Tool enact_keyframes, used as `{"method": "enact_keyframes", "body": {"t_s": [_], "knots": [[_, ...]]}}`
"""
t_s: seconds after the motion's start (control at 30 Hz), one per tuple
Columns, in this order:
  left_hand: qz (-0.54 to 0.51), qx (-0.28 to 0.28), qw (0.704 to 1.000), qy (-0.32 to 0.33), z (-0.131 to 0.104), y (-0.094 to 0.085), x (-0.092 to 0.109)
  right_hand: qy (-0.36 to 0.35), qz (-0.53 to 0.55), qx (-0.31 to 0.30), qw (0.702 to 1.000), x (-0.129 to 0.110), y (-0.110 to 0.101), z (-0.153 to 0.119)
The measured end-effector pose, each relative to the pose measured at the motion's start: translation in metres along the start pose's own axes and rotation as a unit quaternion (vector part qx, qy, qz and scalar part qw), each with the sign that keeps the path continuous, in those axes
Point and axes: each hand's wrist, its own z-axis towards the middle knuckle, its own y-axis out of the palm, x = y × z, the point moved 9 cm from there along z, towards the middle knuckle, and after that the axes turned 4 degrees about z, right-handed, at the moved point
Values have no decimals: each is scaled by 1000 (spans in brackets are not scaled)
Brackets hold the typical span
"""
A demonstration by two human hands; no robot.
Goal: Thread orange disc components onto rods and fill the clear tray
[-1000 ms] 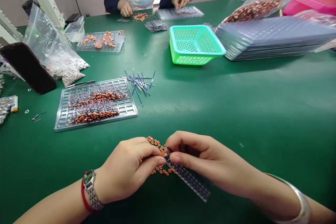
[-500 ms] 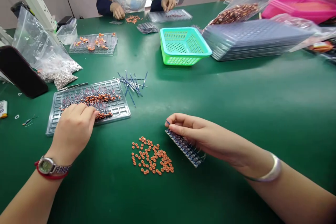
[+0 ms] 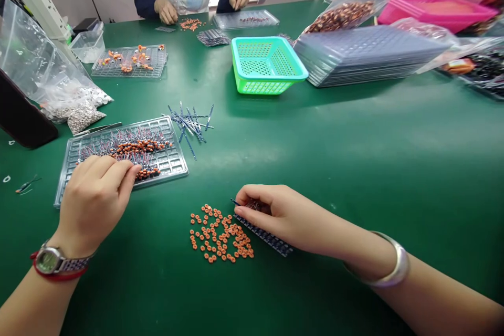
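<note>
My left hand (image 3: 96,199) is closed over the front edge of a clear tray (image 3: 177,163) filled with rows of small wired parts with orange ends (image 3: 137,146); what its fingertips pinch is hidden. My right hand (image 3: 275,215) is closed around a dark blue patterned strip panel (image 3: 268,236), which slants down to the right beneath the palm. A thin blue end sticks out at its fingertips. Loose orange rings (image 3: 220,236) lie on the green table (image 3: 315,157) just left of the right hand. Thin blue strips (image 3: 191,123) are scattered behind the tray's right corner.
A green basket (image 3: 268,65) stands mid-back, beside stacked clear trays (image 3: 366,55). A pink tray (image 3: 437,10) is at the back right. Plastic bags (image 3: 59,84) and a dark phone (image 3: 23,110) stand left. Across the table, a person's hands (image 3: 167,10) work over small parts.
The view has shifted slightly. My right hand has moved down and left with the blue panel, which now lies lower and more under the palm. My left hand stays at the tray.
</note>
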Motion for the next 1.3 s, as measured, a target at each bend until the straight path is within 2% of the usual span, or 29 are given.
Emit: {"method": "enact_keyframes", "body": {"t_s": [0.17, 0.47, 0.93, 1.3], "knots": [[-8, 30, 999, 12, 0, -7, 3, -22, -66, 10, 998, -6, -2, 0], [-24, 51, 998, 15, 1, -10, 6, -59, -40, 11, 997, -13, -1, 4], [-24, 41, 999, 5, -1, -9, 4, -43, -2, -10, 999, -11, 2, 2], [-31, 35, 999, 2, 0, -10, 5, -43, -21, -13, 999, -13, 5, 5]]}}
